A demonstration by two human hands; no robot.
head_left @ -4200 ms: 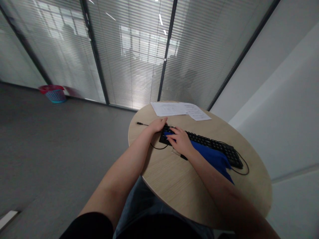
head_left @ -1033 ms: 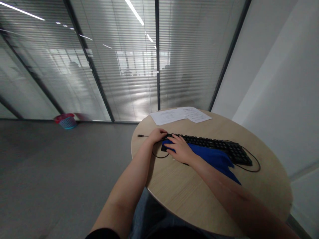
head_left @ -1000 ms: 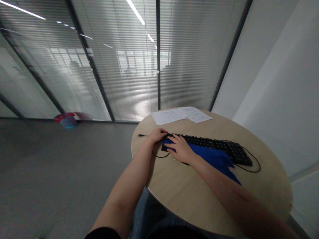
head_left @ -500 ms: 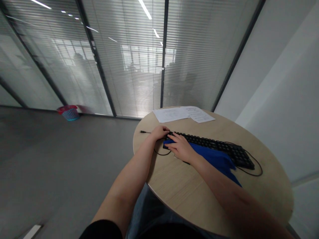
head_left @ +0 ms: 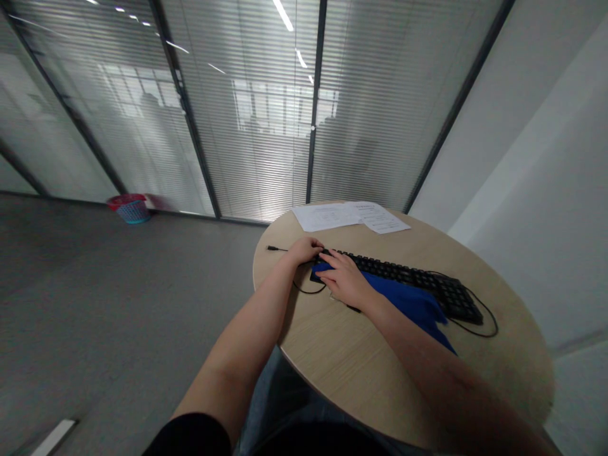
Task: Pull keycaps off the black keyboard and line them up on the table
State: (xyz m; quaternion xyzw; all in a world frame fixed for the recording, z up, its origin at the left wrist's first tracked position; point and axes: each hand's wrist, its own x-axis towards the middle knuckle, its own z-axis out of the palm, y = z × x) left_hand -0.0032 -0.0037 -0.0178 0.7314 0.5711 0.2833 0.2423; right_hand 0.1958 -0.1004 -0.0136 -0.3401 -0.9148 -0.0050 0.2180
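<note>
A black keyboard (head_left: 413, 282) lies across a round wooden table (head_left: 361, 367). A blue cloth (head_left: 408, 304) is draped over the keyboard's near side. My left hand (head_left: 306, 248) grips the keyboard's left end with curled fingers. My right hand (head_left: 344, 278) presses down on the left part of the blue cloth over the keys, fingers together. The keyboard's black cable (head_left: 484, 320) loops at the right end, and another stretch with a plug (head_left: 270, 248) runs out past my left hand.
Two white paper sheets (head_left: 349, 215) lie at the table's far edge. Glass partitions with blinds (head_left: 247, 107) stand behind the table. A red and blue basket (head_left: 127, 208) sits on the grey floor at the left. A white wall is on the right.
My hands stay at the keyboard's left end with the cloth under the right one. Only the camera view has shifted slightly.
</note>
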